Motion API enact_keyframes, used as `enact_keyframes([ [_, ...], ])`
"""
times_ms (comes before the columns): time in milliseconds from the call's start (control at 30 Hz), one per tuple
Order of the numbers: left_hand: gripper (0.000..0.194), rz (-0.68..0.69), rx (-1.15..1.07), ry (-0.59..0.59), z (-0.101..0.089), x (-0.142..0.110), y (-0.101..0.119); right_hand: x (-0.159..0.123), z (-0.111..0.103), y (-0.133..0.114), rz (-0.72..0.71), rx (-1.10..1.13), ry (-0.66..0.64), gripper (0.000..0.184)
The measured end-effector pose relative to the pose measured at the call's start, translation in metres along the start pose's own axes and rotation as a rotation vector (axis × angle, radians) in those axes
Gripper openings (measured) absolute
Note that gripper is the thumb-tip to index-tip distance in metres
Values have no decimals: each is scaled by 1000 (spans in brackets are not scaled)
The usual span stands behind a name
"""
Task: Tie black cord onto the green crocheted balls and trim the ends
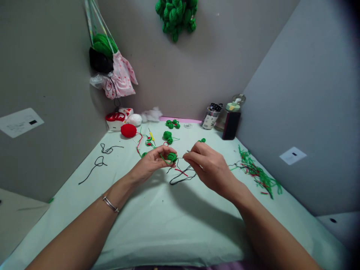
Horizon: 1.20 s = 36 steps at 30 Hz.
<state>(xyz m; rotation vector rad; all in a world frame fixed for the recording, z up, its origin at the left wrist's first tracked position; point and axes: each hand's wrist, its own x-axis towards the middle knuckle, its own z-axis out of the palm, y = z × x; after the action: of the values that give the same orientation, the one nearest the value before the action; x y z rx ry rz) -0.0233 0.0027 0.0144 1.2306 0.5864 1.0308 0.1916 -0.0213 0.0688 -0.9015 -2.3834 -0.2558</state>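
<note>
My left hand (155, 159) is closed around a small green crocheted ball (171, 157), held a little above the table. A green strand loops over its fingers. Just to the right, my right hand (209, 165) pinches a thin needle-like tool (180, 158), whose tip reaches toward the green ball; its exact kind is too small to tell. Dark yarn (180, 181) lies looped on the table below the hands, with a short red yarn piece (182, 172) beside it. Behind my hands sit more green crocheted pieces (168, 136) and a yellow-handled crochet hook (152, 135).
At the back left are a red yarn ball (128, 131), a box (114, 125) and white stuffing (152, 114). A pen cup (209, 119), bottle (233, 107) and dark phone (231, 126) stand back right. Yarn scraps (260, 172) lie right; black strands (98, 163) lie left.
</note>
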Motion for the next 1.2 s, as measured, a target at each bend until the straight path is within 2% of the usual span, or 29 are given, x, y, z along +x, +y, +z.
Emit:
enact_keyframes([
  [267, 33, 6, 140, 35, -5, -1, -4, -1, 1, 2, -2, 25, -37, 25],
  [467, 35, -28, 179, 27, 3, -2, -2, 0, 10, 2, 32, 150, -55, 24],
  [733, 31, 139, 105, 103, 6, -1, -1, 0, 10, 9, 317, 580, -51, 15],
  [933, 33, 137, 55, 120, 7, -2, 1, 3, 19, 18, 439, 925, -104, 14],
  [1100, 30, 122, 76, 202, 13, -4, 3, 4, 34, 10, 618, 1160, -97, 23],
  [1200, 29, 120, 90, 238, 17, -5, 5, 4, 38, 6, 663, 1210, -101, 25],
])
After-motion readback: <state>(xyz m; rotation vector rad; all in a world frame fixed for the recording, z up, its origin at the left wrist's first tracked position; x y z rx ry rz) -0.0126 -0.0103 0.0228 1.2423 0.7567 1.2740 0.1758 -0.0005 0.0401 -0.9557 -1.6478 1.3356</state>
